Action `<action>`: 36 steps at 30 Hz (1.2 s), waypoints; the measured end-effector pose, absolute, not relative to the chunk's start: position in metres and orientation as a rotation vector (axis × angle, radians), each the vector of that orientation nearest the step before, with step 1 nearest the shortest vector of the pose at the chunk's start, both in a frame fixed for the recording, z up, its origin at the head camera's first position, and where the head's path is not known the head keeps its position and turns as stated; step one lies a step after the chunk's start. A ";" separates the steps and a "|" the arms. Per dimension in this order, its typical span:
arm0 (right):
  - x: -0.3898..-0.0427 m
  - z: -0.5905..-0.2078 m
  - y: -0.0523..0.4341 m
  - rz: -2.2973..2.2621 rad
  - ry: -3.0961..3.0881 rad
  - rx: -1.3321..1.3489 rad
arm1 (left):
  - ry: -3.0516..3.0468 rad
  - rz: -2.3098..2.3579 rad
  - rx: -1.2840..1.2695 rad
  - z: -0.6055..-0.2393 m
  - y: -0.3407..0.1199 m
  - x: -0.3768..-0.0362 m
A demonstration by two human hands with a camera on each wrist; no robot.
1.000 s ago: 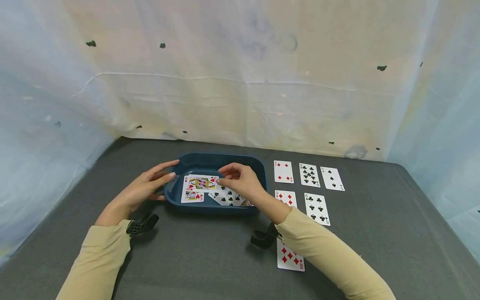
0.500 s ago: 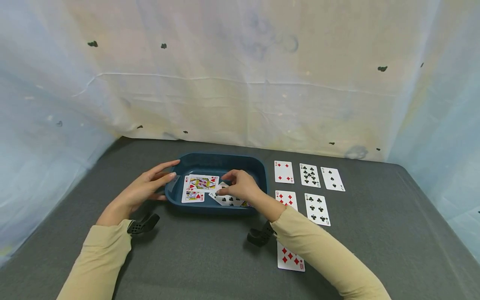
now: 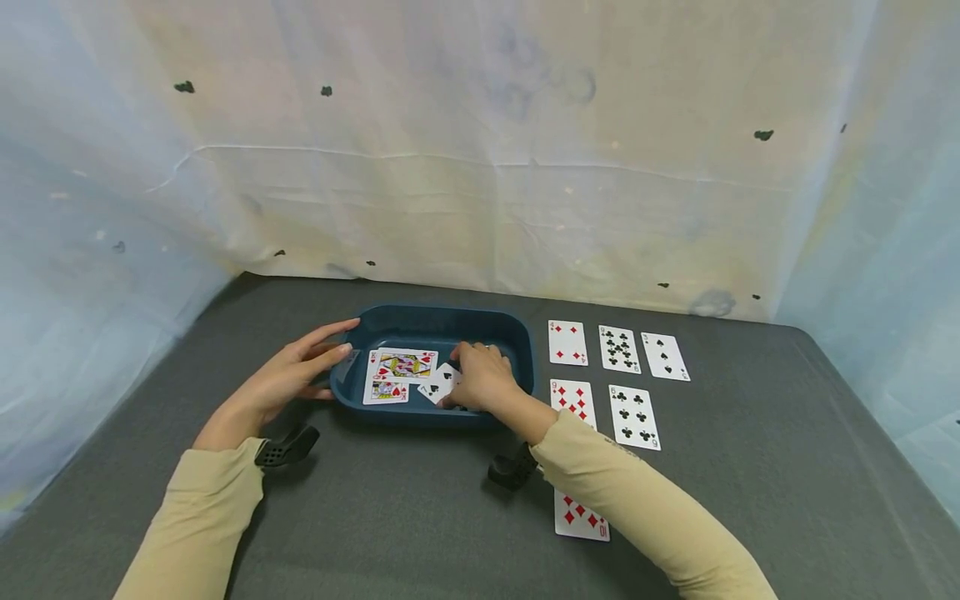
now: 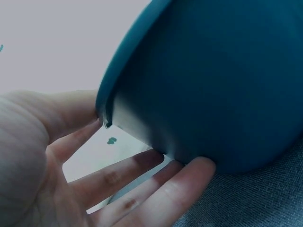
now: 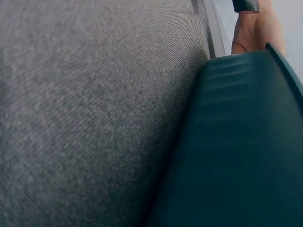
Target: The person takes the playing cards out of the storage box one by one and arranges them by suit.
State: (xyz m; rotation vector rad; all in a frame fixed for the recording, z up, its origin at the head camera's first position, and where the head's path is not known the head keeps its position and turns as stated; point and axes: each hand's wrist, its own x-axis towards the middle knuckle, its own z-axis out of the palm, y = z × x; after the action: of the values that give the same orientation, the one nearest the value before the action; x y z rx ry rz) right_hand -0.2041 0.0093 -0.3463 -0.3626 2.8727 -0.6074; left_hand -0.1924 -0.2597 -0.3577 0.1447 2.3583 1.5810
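Note:
A dark blue tray [image 3: 442,315] holds several playing cards. At its left end lie a queen of hearts [image 3: 405,367] and, partly beneath it, a king of hearts [image 3: 386,393]. My left hand [image 3: 281,379] grips the left end, thumb over the rim and other fingers against the outer wall, as the left wrist view shows. Inside the tray, my right hand [image 3: 483,379] reaches down over a spade card [image 3: 441,383], thumb near its front edge and forefinger near its far edge. That hand covers most of the cards on this side, so whether it pinches one is hidden.
Right of the tray, face-up cards lie in rows: a four of diamonds [image 3: 567,343], a club card [image 3: 619,350], a spade card [image 3: 665,357], a red diamond card [image 3: 572,400] and a six of clubs [image 3: 634,417]. A ten of diamonds [image 3: 579,518] lies nearer, partly under the right sleeve.
My right hand has moved away from the queen of hearts, slightly right and down onto the spade cards in the tray. The left hand and tray stay where they were.

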 end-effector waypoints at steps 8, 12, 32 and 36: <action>-0.209 -0.346 0.012 -0.817 2.791 -0.283 | 2.349 1.596 0.157 -0.358 -0.260 -0.193; -0.212 -0.347 0.016 -1.000 2.700 -0.228 | 2.347 1.600 0.155 -0.359 -0.260 -0.193; -0.207 -0.339 0.030 -1.870 2.342 -0.212 | 2.354 1.589 0.158 -0.359 -0.259 -0.193; -0.207 -0.339 0.030 -1.923 2.323 -0.248 | 2.345 1.597 0.167 -0.359 -0.261 -0.193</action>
State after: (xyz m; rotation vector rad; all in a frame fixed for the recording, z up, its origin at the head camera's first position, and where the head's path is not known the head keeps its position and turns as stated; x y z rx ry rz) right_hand -0.2067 0.0299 -0.3389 -0.2483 2.3234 -1.9231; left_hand -0.1930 -0.2605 -0.3588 0.1667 2.3450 1.5971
